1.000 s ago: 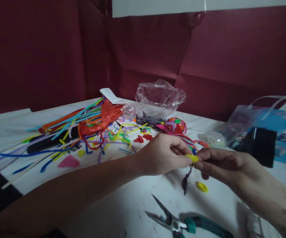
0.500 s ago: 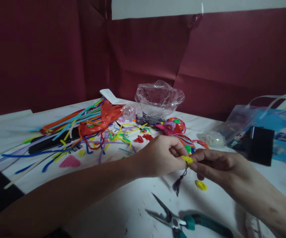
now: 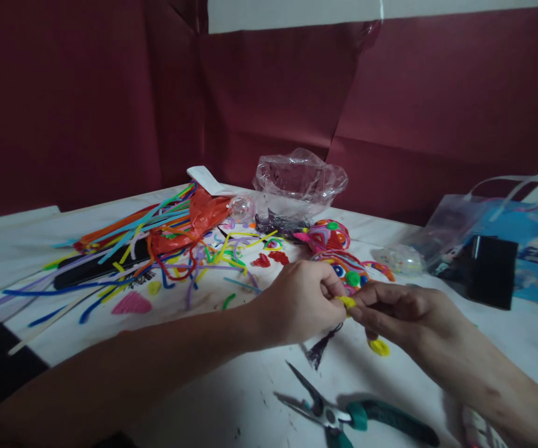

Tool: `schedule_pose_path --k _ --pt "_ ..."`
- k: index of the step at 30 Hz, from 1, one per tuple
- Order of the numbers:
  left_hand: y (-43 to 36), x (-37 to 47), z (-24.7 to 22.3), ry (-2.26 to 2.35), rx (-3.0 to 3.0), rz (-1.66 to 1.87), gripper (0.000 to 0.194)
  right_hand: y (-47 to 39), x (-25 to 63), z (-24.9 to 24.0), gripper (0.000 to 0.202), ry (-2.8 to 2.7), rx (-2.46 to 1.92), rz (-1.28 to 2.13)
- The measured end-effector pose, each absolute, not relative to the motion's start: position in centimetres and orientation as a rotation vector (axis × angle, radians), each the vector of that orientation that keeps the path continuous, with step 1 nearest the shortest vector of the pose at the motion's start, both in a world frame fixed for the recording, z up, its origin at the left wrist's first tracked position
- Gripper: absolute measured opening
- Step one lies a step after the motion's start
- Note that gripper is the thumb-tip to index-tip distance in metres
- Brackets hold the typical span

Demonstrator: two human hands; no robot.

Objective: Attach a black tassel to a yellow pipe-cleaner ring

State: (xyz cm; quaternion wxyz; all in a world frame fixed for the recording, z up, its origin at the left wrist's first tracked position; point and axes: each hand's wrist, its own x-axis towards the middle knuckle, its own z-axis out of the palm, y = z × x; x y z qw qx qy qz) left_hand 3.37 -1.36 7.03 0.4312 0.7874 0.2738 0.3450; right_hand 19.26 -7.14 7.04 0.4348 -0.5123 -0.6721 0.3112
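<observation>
Since the earlier frames both hands have drifted a little nearer the camera and lower over the white table [image 3: 231, 398], and the dark tassel [image 3: 318, 351] that hung straight down now swings out to the left, its tip close to the tabletop. The left hand [image 3: 297, 302] and the right hand [image 3: 402, 311] meet fingertip to fingertip, each pinched shut on the same small yellow piece [image 3: 346, 302], from which the tassel dangles by a thin cord. Just right of the tassel and partly under the right hand lies a yellow ring [image 3: 380, 346] on the table. Nearer the camera than the tassel lie pliers [image 3: 344, 415] with teal handles, their pointed jaws aimed back toward it. Beyond the tassel, close behind the hands, sit colourful wound balls [image 3: 339, 249] with green and blue spots. Farther back stands a crumpled clear plastic bag [image 3: 299, 180], and left of that a spread of pipe cleaners [image 3: 157, 242] in many colours lies over an orange bag [image 3: 203, 214]. A pink ribbed piece [image 3: 130, 303] lies well to the left of the tassel. Far to the tassel's right a black box [image 3: 490, 270] stands before a clear carrier bag [image 3: 507, 218] with blue print.
</observation>
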Motion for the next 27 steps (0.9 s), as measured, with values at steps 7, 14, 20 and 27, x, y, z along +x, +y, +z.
schedule_pose_path --k 7,14,20,27 --pt "-0.9 2.8 8.0 0.614 1.761 0.674 0.013 -7.0 19.8 7.0 0.062 -1.689 -1.306 0.772" --pt "-0.7 2.3 7.3 0.739 1.707 0.794 0.023 -7.6 20.1 7.0 0.054 -1.829 -1.315 0.429" --pt "-1.5 3.0 7.0 0.728 1.513 0.629 0.029 -8.0 19.7 6.0 0.016 -1.997 -1.241 -0.313" --pt "-1.6 3.3 7.8 0.762 1.311 0.576 0.025 -8.0 19.3 5.5 0.014 -2.123 -1.098 -0.801"
